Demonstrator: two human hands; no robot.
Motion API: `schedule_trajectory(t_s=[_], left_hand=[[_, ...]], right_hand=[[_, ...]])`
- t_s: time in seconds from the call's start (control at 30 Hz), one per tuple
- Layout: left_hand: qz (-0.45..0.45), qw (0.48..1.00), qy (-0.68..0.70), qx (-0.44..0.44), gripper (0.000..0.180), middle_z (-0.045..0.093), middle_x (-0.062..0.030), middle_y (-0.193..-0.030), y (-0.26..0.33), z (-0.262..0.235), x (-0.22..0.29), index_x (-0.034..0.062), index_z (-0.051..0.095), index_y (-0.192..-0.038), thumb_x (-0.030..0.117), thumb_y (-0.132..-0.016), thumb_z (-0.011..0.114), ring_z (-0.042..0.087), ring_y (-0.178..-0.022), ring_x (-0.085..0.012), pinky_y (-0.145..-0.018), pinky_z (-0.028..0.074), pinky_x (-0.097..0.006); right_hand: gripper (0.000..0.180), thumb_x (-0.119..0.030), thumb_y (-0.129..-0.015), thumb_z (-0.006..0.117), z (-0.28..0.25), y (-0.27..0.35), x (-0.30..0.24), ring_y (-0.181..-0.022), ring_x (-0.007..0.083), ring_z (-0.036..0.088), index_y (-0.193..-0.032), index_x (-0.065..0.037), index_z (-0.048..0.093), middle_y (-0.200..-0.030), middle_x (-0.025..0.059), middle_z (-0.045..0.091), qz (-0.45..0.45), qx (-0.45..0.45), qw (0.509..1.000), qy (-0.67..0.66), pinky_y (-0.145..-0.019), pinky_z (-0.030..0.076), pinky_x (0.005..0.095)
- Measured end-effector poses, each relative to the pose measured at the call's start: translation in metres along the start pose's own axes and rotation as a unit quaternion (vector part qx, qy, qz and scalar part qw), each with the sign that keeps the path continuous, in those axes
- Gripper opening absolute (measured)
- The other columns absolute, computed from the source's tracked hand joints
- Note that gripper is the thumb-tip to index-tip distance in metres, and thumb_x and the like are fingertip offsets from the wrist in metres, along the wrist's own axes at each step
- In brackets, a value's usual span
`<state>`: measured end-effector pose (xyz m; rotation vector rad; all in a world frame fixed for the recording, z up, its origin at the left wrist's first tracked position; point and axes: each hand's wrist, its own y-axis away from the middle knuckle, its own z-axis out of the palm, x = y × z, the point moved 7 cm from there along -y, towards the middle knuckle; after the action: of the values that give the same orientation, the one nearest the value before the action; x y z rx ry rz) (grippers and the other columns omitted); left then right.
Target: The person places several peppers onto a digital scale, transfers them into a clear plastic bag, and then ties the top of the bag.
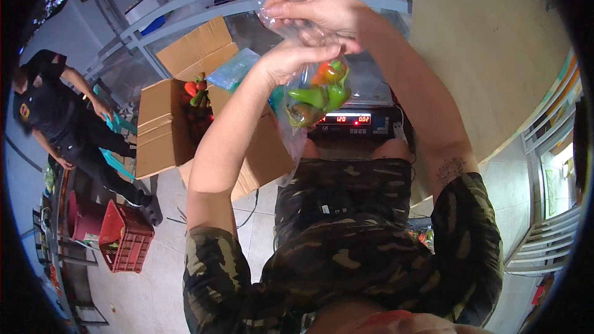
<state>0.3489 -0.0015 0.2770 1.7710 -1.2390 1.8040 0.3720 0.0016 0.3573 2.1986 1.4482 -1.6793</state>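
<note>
A clear plastic bag (294, 143) hangs in front of me, with several peppers in its lower part. Among them are a bright green pepper (338, 94), an orange-red pepper (327, 73) and a darker mottled one (304, 114). My left hand (294, 60) is closed round the bag's gathered neck, just above the peppers. Higher up, my right hand (322, 5) pinches the bag's loose top end. Behind the bag stands a digital weighing scale (352, 125) with a lit red display, partly hidden by the peppers.
Left of my forearm stands an open cardboard box (162, 125) holding more red and green peppers (199, 93). A blue plastic packet (234, 69) lies at its far edge. A person in dark clothes (59, 99) stands farther left, near a red crate (127, 238). A beige panel (476, 37) rises at right.
</note>
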Motion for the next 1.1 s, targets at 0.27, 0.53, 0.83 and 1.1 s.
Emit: schedule_trajectory(t_s=[0.27,0.53,0.83,1.1], left_hand=[[-0.041,0.989,-0.06,0.13,0.034,0.063,-0.0118,-0.092,0.025,-0.004,0.013,0.0019,0.055,-0.073,0.028,-0.092,0.044,0.055,-0.083,-0.0154,-0.077,0.044,-0.028],[0.028,0.97,-0.148,0.19,0.039,0.063,-0.0098,-0.098,0.053,-0.017,0.026,0.0038,0.054,-0.074,0.036,-0.091,0.042,0.055,-0.075,-0.0103,-0.065,0.045,-0.024],[0.123,0.943,0.019,0.308,0.037,0.062,-0.0174,-0.096,0.06,-0.054,0.044,0.0016,0.054,-0.083,0.034,-0.093,0.039,0.059,-0.082,-0.0166,-0.067,0.049,-0.027],[0.086,0.884,-0.215,0.406,0.038,0.065,-0.0091,-0.079,0.052,-0.037,0.05,-0.0011,0.057,-0.078,0.031,-0.092,0.043,0.057,-0.068,-0.0096,-0.059,0.047,-0.026]], right_hand=[[0.016,-0.01,-0.083,0.059,-0.04,0.009,0.004,-0.066,0.0105,0.057,-0.094,0.001,0.063,-0.076,0.0045,0.062,0.022,0.141,0.985,-0.094,-0.059,0.046,0.0215],[0.032,-0.023,-0.081,0.06,-0.056,0.036,0.037,-0.075,0.0097,0.049,-0.101,0.002,0.059,-0.085,0.0055,0.062,0.003,0.161,0.974,-0.157,-0.061,0.039,0.0225],[0.081,-0.03,-0.062,0.075,-0.004,0.107,0.011,-0.109,0.0256,0.045,-0.128,-0.003,0.036,-0.125,0.0169,0.041,-0.092,0.189,0.958,0.194,-0.089,0.037,0.036],[0.093,-0.031,-0.049,0.081,0.037,0.108,0.005,-0.117,0.0368,0.036,-0.127,-0.006,0.037,-0.132,0.0204,0.03,-0.185,0.211,0.908,0.312,-0.097,0.033,0.0419]])
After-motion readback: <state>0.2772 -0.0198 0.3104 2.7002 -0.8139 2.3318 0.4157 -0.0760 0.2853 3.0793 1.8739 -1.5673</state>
